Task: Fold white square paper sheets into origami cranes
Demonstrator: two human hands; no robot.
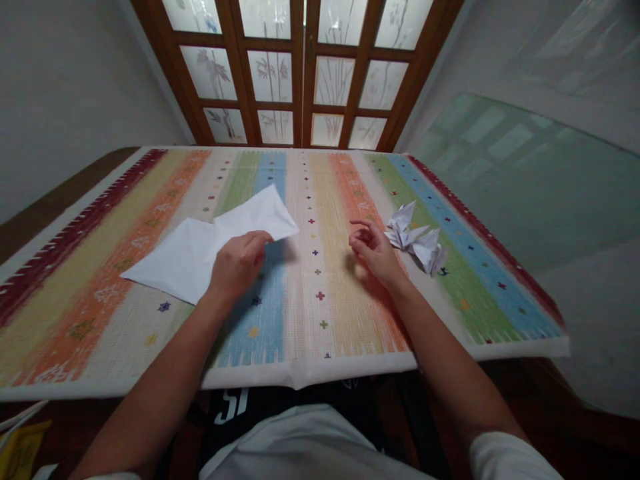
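Observation:
My left hand pinches a white sheet of paper by its near edge, with the sheet's right corner raised off the tablecloth. More white paper lies flat to the left, partly behind that hand; whether it is one piece with the held sheet I cannot tell. My right hand hovers above the cloth with its index finger stretched out and the other fingers loosely bent, holding nothing. Just beyond it, on the right, sit folded white paper cranes, grouped close together.
A striped, colourful tablecloth covers the table. Wooden doors with painted glass panes stand behind the far edge. A glass panel leans along the right wall. Something yellow is at the lower left, below the table.

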